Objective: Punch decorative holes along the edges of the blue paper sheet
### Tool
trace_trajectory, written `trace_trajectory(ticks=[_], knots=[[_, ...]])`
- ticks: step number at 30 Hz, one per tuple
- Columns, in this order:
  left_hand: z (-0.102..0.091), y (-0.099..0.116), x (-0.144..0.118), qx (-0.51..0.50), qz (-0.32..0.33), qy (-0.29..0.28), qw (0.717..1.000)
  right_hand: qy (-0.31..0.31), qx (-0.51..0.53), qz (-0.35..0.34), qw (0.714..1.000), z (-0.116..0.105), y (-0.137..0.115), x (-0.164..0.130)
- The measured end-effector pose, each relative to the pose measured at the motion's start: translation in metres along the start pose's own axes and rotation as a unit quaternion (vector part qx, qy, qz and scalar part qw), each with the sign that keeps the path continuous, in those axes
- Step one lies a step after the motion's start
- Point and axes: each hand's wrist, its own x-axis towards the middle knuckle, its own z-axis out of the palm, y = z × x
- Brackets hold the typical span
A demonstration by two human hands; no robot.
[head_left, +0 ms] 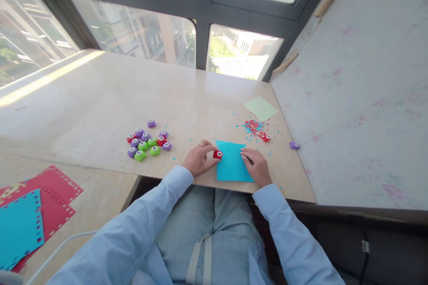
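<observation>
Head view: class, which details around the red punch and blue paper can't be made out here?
- Red punch: its shape die is too small to tell; left hand fingers cover its near side.
- Blue paper: right edge hidden under right hand.
- Confetti pile: cut shapes too small.
- Punched sheets: cut off by the left edge.

A red punch (217,155) sits on turquoise paper (232,167), near a pale green sheet (260,108) and purple, green and red punches (147,141).

A cluster of small punches (147,142) is sitting mid-tabletop (100,98). A pale green sheet (260,108) is lying near the red and blue confetti (254,127). Perforated red and blue papers (30,213) are lying far left.
</observation>
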Motion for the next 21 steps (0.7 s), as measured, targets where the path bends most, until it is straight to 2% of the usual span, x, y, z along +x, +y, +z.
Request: trace_trajectory(ticks=[2, 6, 12, 21], knots=[[0.001, 0.003, -0.002, 0.009, 0.008, 0.013, 1.0, 0.016, -0.003, -0.002, 1.0, -0.001, 0.0, -0.001], [0.003, 0.002, -0.002, 0.081, -0.011, -0.02, 0.996, 0.049, -0.013, 0.0, 0.999, -0.003, 0.001, -0.002], [0.004, -0.003, -0.002, 0.046, -0.007, -0.025, 0.999, 0.051, -0.022, -0.002, 0.998, -0.002, 0.003, -0.003], [0.013, 0.002, 0.005, 0.095, 0.0, -0.036, 0.995, 0.045, -0.016, 0.021, 0.999, -0.004, 0.001, -0.002]])
